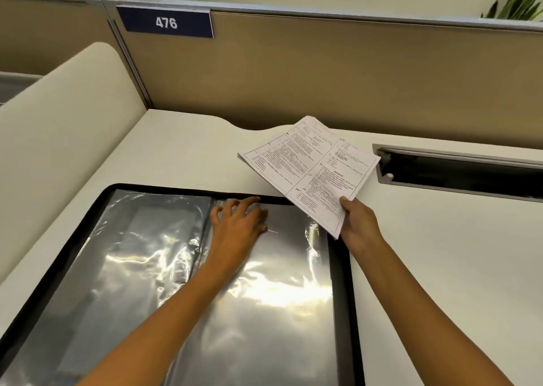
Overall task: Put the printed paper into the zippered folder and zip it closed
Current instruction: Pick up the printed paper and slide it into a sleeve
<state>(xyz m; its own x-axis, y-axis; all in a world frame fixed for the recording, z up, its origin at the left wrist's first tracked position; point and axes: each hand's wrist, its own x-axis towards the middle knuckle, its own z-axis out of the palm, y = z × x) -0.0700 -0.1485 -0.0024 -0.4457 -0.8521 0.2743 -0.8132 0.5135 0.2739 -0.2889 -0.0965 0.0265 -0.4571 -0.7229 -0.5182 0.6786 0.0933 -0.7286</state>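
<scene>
The black zippered folder [340,268] lies open and flat on the white desk, showing shiny clear plastic sleeves [141,253] on both halves. My left hand [238,224] rests on the top of the right-hand sleeve near the middle fold, fingers spread and touching the plastic. My right hand [360,224] holds the printed paper [308,165] by its near corner, lifted above the folder's top right corner and tilted away. The paper is white with dense black text in boxed sections.
The white desk [182,150] meets a tan partition wall [323,77] at the back, carrying a blue sign reading 476 [167,22]. A cable slot [458,171] is cut into the desk at right. A cream divider [58,121] rises at left.
</scene>
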